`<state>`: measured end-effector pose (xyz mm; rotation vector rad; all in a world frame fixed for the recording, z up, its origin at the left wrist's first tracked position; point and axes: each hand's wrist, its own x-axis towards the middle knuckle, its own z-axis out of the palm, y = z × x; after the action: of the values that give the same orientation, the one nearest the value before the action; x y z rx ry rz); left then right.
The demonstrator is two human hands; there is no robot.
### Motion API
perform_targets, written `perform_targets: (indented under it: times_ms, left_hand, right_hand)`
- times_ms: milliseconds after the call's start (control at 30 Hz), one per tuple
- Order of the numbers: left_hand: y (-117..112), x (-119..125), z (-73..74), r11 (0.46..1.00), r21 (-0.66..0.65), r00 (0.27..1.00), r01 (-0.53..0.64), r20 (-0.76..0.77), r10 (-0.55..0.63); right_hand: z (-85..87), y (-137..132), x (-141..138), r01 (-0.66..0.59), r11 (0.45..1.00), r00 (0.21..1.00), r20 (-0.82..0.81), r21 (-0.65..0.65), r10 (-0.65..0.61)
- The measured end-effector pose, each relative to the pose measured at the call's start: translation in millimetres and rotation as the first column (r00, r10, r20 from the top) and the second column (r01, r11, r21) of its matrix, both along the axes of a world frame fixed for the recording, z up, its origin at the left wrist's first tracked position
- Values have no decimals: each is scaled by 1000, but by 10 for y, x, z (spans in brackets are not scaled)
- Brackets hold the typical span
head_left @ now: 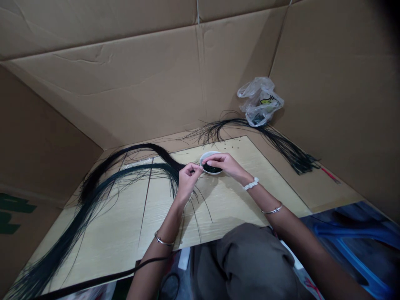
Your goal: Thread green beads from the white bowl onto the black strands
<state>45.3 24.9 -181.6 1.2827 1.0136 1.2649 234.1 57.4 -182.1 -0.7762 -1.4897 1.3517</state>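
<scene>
Just left of a small white bowl [202,157], my left hand [188,179] is closed in a pinch. Whatever sits between its fingertips is too thin to make out; loose dark strands spread out around and beneath it. Small, dark, shiny pieces [212,168], perhaps beads, fill the bottom of the bowl. My right hand [224,162] reaches over the bowl from the right, thumb and fingers pressed together above the pieces. Two long bundles of strands, one black [125,151] and one dark green [103,189], curve across the board and end near my left hand.
A pale board [250,187] covers the work surface, with cardboard walls [150,91] behind and beside it. Toward the back right lie another dark strand bundle [278,141], a crumpled plastic bag [261,102] and a red-handled tool [329,175]. Several tiny dark specks dot the board beyond the bowl.
</scene>
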Motion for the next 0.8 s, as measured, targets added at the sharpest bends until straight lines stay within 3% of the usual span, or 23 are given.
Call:
perform_targets:
  times_ms: [467, 667, 800]
  left_hand:
    - [-10, 11, 25, 1000, -2, 1000, -7, 11, 7]
    - [-10, 12, 15, 1000, -1, 1000, -7, 12, 7]
    - [-17, 17, 28, 1000, -10, 1000, -13, 15, 13]
  right_hand:
    - [19, -25, -7, -10, 1000, 1000, 21, -15, 10]
    - [9, -37, -19, -81, 986, 994, -85, -145, 69]
    - [7, -39, -18, -63, 987, 996, -71, -150, 53]
